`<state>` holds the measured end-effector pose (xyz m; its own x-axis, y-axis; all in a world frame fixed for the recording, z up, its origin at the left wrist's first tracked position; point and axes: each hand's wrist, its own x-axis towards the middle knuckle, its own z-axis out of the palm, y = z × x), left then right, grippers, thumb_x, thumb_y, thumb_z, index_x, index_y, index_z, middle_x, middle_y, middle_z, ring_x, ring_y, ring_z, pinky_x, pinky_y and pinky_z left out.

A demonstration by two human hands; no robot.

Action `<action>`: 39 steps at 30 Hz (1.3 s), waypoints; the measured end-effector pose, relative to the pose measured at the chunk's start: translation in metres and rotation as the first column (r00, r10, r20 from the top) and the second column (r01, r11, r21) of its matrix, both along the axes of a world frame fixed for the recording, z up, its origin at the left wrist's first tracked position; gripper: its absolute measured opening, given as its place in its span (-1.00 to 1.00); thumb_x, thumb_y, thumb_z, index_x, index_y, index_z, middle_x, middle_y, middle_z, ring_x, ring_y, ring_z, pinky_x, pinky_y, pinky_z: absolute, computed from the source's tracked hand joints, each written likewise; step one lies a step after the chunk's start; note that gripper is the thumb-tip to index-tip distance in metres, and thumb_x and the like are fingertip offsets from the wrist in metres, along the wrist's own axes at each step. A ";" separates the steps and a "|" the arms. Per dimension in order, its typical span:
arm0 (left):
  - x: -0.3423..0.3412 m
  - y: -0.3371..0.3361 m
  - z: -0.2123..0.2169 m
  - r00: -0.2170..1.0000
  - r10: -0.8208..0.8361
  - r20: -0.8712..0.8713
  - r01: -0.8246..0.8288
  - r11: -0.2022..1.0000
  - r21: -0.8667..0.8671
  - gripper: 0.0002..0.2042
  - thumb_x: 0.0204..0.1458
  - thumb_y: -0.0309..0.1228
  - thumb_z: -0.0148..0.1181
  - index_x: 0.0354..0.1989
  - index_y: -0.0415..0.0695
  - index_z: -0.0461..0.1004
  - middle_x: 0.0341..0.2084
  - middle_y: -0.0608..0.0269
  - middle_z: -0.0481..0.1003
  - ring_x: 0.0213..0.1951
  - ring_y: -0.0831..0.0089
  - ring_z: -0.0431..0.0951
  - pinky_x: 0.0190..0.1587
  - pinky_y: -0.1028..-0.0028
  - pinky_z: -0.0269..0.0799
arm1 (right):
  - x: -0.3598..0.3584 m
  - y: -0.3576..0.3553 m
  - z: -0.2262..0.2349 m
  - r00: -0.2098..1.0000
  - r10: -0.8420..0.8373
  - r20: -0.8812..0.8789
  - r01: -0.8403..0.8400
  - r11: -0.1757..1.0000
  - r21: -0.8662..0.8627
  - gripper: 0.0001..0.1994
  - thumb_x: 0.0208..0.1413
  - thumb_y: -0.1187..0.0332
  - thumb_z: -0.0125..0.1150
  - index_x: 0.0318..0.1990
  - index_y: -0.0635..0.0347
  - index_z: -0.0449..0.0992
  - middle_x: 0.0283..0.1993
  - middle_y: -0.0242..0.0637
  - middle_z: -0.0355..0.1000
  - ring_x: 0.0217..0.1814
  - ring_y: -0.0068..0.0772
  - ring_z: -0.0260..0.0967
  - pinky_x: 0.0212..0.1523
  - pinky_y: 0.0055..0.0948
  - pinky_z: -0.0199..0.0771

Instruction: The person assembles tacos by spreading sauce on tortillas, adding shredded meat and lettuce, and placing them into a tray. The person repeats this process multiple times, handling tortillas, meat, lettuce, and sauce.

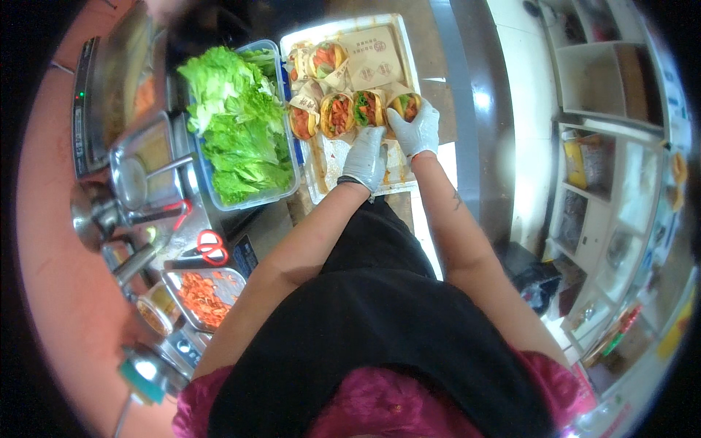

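Observation:
Several paper-wrapped stuffed buns [337, 115] sit upright in the white foam tray [398, 29], red meat and green leaves showing in their tops. My right hand [418, 134], in a clear glove, is closed around the rightmost stuffed bun [406, 106]. My left hand [365, 158], also gloved, has its fingers together against the lower edge of the neighbouring stuffed bun [368, 109]; its fingertips are partly hidden. Behind this row stands another stuffed bun [324, 60], beside flat brown wrapping paper [374, 55].
Left of the tray, a clear plastic tub [274, 196] is heaped with lettuce [234, 124]. Red-handled scissors [212, 247], a metal tray of chopped orange-red food [203, 298] and a ladle [133, 182] lie farther left. White shelving [610, 182] stands at the right.

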<state>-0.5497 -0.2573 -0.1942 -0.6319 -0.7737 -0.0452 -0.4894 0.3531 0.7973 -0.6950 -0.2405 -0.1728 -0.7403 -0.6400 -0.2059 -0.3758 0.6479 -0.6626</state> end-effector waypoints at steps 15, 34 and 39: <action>0.008 -0.014 0.003 0.999 -0.045 0.002 0.043 0.966 0.256 -0.57 0.15 -0.52 0.12 0.21 -0.24 0.30 0.07 -0.11 0.42 0.08 0.14 0.50 0.13 0.32 0.41 | -0.007 -0.013 0.027 0.942 0.317 -0.114 -0.291 0.937 0.194 -0.36 -0.02 0.04 0.42 0.17 0.14 0.38 0.08 0.08 0.37 0.05 0.07 0.48 0.04 -0.12 0.54; 0.287 0.158 0.081 0.718 0.689 -0.099 -0.597 0.682 0.421 -0.51 0.17 -0.69 0.09 0.30 -0.15 0.28 0.01 0.21 0.45 0.02 0.49 0.47 0.13 0.48 0.44 | -0.021 -0.016 0.018 0.915 0.362 -0.179 -0.304 0.909 0.285 -0.28 -0.05 -0.09 0.39 0.22 0.09 0.37 0.17 -0.01 0.38 0.13 0.04 0.46 0.07 -0.08 0.52; 0.320 0.240 0.089 0.517 0.853 -0.078 -0.727 0.485 0.486 -0.54 0.20 -0.67 0.08 0.29 -0.16 0.28 0.01 0.23 0.45 0.00 0.52 0.47 0.12 0.50 0.41 | -0.015 -0.025 0.011 0.913 0.370 -0.172 -0.314 0.907 0.281 -0.42 -0.02 -0.03 0.33 0.12 0.09 0.51 0.12 0.06 0.46 0.14 0.05 0.47 0.08 -0.09 0.50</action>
<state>-0.2302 -0.0174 -0.1050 0.2156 -0.9053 -0.3660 -0.1491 -0.4009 0.9039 -0.7101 -0.2657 -0.1622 -0.5283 -0.8124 -0.2467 -0.7192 0.5826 -0.3785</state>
